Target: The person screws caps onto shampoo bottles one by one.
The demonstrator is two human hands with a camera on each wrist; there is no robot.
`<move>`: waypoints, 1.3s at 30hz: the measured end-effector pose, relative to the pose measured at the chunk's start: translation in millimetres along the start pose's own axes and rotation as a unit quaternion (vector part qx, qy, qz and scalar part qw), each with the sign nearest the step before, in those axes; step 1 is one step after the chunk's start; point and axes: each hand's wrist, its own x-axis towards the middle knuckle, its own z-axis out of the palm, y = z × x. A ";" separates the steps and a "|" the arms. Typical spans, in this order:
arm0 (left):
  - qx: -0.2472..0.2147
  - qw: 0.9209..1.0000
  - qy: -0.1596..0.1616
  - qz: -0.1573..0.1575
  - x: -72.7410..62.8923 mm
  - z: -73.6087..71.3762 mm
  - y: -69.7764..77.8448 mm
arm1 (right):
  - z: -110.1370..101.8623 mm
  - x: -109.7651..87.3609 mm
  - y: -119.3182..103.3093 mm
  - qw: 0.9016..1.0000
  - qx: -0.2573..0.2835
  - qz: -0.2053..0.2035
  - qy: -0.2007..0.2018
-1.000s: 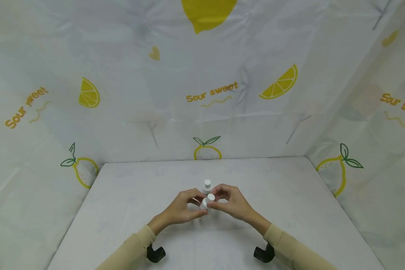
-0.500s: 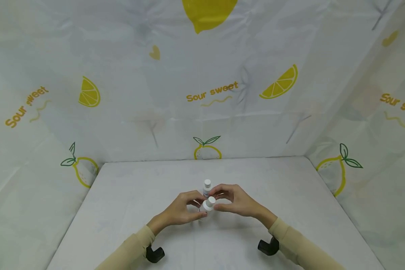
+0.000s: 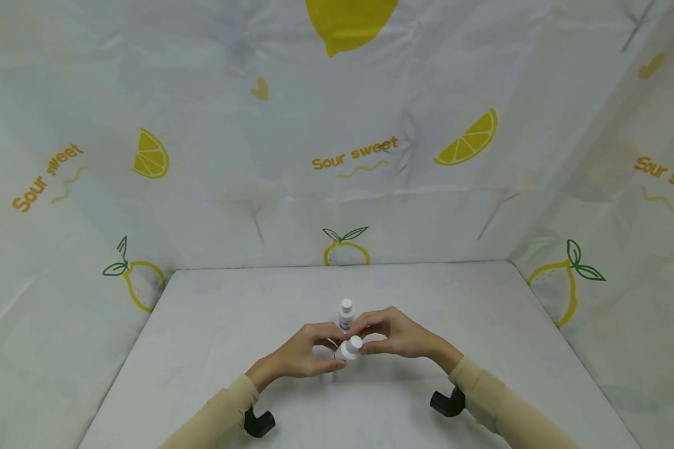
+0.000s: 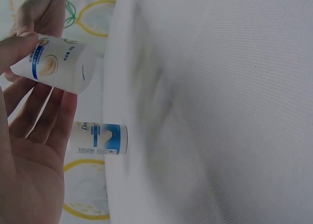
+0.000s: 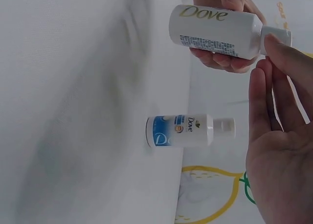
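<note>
A white Dove bottle [image 5: 215, 33] with a white cap [image 3: 355, 343] is held tilted above the table. My left hand [image 3: 306, 352] grips its body between thumb and fingers. At the cap is my right hand [image 3: 399, 335], with the thumb [image 5: 281, 45] on one side and fingertips close against the other. A second, white-and-blue Dove bottle [image 5: 178, 131] stands upright on the table just behind the hands, its cap on. In the left wrist view, this standing bottle [image 4: 100, 138] shows its blue lower label. The held bottle's far side is covered by the fingers.
A white cloth-covered table [image 3: 230, 312] lies beneath the hands. White sheets with lemon prints [image 3: 345, 252] rise at the back and sides. Black curved pieces [image 3: 260, 424] are attached near both sleeve cuffs.
The held bottle has come slightly nearer the body, tilting its cap toward the right. My right hand's fingers have shifted around the cap. The standing bottle has stayed put.
</note>
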 end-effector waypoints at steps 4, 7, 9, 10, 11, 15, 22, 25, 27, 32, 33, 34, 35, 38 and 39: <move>-0.002 1.000 0.006 0.005 0.9 0.5 -0.9 | 0.8 0.0 -1.1 1.000 -0.010 0.012 0.010; -0.002 1.000 0.014 0.007 1.6 0.8 -1.6 | 2.5 0.3 -1.7 0.999 -0.021 0.025 0.027; 0.005 1.000 0.018 0.011 2.0 0.9 -2.0 | 4.2 0.6 -1.5 0.998 -0.028 0.027 0.039; 0.009 1.000 0.020 0.013 2.4 1.1 -2.3 | 5.2 0.5 -1.1 0.998 -0.031 0.027 0.045; 0.012 1.000 0.021 0.013 2.6 1.3 -2.5 | 6.3 0.6 -0.6 0.998 -0.032 0.028 0.052; 0.017 0.999 0.025 0.009 3.4 1.8 -3.5 | 10.8 0.3 0.9 0.995 -0.042 0.031 0.080; 0.036 0.998 0.049 0.008 4.3 3.0 -4.3 | 17.6 1.3 1.4 0.987 -0.089 0.018 0.131; 0.041 0.997 0.058 0.008 5.0 2.9 -2.5 | 20.5 2.1 -1.0 0.983 -0.098 0.025 0.151; 0.043 0.997 0.062 0.007 5.3 3.0 -2.0 | 22.4 2.8 -2.4 0.981 -0.103 0.032 0.163; 0.043 0.997 0.071 -0.004 4.9 3.1 -2.9 | 26.3 4.6 -3.0 0.975 -0.112 0.040 0.185; 0.041 0.997 0.072 -0.008 4.8 3.0 -3.0 | 26.8 4.9 -3.1 0.975 -0.114 0.042 0.188; 0.040 0.996 0.073 -0.011 4.7 3.0 -3.0 | 27.2 5.1 -3.1 0.974 -0.114 0.043 0.190; 0.039 0.996 0.074 -0.014 4.6 3.0 -3.2 | 27.5 5.3 -3.3 0.974 -0.115 0.045 0.192; 0.034 0.996 0.076 -0.018 4.5 3.2 -3.5 | 28.0 5.8 -3.9 0.973 -0.116 0.050 0.195; 0.034 0.996 0.076 -0.017 4.6 3.3 -3.5 | 28.0 5.9 -4.0 0.972 -0.117 0.051 0.195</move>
